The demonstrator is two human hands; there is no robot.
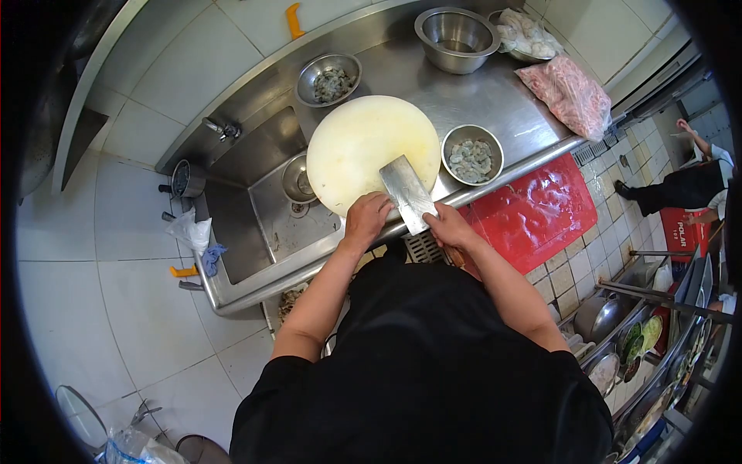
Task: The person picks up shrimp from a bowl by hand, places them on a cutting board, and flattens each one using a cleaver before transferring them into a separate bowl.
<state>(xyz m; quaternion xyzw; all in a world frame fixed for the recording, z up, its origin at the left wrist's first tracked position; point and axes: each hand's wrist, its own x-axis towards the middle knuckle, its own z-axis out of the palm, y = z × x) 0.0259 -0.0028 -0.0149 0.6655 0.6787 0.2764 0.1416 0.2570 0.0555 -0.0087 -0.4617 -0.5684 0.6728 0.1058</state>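
Note:
My right hand [450,227] grips a cleaver [406,193], its broad blade lying over the near edge of a round, pale cutting board [363,143]. Left of the blade, my left hand [367,219] is at the board's near edge with its fingers curled together. Whatever is in those fingers, if anything, is too small to make out. To the right of the board stands a metal bowl of peeled shrimp [471,160]. Another bowl with shrimp [331,83] sits behind the board.
A sink [263,240] holding a small metal bowl [297,179] lies to the left. Farther right on the steel counter are a large bowl [457,42] and a bag of pink meat [568,97]. Below is a red lid-like surface [533,213]. Another person [688,182] stands at the far right.

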